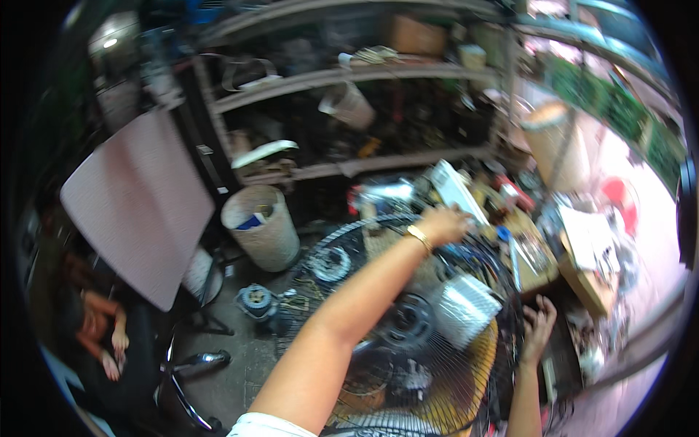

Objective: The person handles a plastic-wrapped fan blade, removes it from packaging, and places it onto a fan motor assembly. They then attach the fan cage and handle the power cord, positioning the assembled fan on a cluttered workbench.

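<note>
One wire grille spans the space before the person, gray floor showing along its left edge and clutter crowding its right edge, with one silver pack on its right part. Of the person's two hands, the left hand is over its far edge beside one white panel, fingers too blurred to tell whether they grip; the right hand is just beside its right edge, fingers parted and half curled.

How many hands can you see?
4: the person's left hand near the white panel, their right hand at lower right, and another person's two hands at far left, blurred. More could be hidden.
</note>
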Demonstrator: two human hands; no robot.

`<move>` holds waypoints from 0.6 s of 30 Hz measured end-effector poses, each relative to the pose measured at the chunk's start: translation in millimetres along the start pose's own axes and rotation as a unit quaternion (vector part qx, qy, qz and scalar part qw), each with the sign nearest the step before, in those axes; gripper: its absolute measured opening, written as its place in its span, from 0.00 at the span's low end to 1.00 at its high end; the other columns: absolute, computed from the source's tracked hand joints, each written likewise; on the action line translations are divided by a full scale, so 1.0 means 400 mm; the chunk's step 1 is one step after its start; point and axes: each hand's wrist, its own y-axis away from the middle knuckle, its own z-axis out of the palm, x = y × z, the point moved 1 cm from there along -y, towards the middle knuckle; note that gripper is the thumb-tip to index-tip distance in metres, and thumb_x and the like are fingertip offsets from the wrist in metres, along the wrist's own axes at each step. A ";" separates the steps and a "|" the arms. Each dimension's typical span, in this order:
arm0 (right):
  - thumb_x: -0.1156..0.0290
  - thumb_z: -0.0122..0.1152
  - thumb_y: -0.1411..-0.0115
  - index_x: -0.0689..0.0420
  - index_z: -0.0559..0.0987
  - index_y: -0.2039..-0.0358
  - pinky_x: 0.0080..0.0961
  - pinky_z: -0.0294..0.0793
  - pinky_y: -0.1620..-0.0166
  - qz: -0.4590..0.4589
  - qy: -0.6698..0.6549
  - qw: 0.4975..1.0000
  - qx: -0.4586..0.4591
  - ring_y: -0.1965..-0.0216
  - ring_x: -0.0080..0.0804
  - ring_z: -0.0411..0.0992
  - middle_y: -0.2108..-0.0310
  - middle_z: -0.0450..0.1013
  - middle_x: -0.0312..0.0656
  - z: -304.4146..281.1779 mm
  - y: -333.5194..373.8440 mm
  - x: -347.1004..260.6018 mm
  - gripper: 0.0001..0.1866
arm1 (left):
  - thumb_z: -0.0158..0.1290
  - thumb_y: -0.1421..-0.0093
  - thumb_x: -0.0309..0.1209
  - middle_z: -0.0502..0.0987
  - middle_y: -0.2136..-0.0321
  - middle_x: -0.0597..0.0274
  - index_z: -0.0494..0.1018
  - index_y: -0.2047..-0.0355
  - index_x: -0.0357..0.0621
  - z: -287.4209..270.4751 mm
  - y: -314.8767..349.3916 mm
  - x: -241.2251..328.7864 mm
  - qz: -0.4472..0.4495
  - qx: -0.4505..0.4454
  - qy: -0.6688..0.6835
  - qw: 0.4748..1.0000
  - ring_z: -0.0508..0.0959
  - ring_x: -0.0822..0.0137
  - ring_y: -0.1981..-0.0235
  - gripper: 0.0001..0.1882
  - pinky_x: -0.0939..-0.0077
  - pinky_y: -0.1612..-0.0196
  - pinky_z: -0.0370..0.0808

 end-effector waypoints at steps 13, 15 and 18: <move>0.40 0.39 0.34 0.57 0.62 0.38 0.36 0.68 0.44 0.195 -0.141 0.927 -0.289 0.47 0.39 0.68 0.44 0.67 0.47 0.036 -0.077 -0.031 0.37 | 0.51 0.39 0.52 0.58 0.38 0.49 0.49 0.33 0.44 0.070 1.163 -0.075 -0.390 0.317 0.452 0.737 0.62 0.53 0.38 0.42 0.55 0.37 0.58; 0.40 0.40 0.34 0.59 0.61 0.36 0.37 0.65 0.41 0.227 -0.157 0.911 -0.307 0.43 0.41 0.67 0.43 0.66 0.48 0.052 -0.114 -0.013 0.38 | 0.49 0.40 0.59 0.55 0.37 0.52 0.43 0.31 0.48 0.138 1.253 0.042 -0.392 0.284 0.610 0.628 0.63 0.52 0.39 0.47 0.54 0.39 0.62; 0.50 0.52 0.35 0.57 0.63 0.37 0.35 0.71 0.46 0.283 -0.116 0.905 -0.296 0.49 0.37 0.71 0.48 0.71 0.45 0.118 -0.116 -0.042 0.32 | 0.47 0.40 0.61 0.54 0.37 0.52 0.42 0.30 0.53 0.177 1.206 0.182 -0.341 0.325 0.673 0.571 0.66 0.54 0.41 0.46 0.57 0.42 0.67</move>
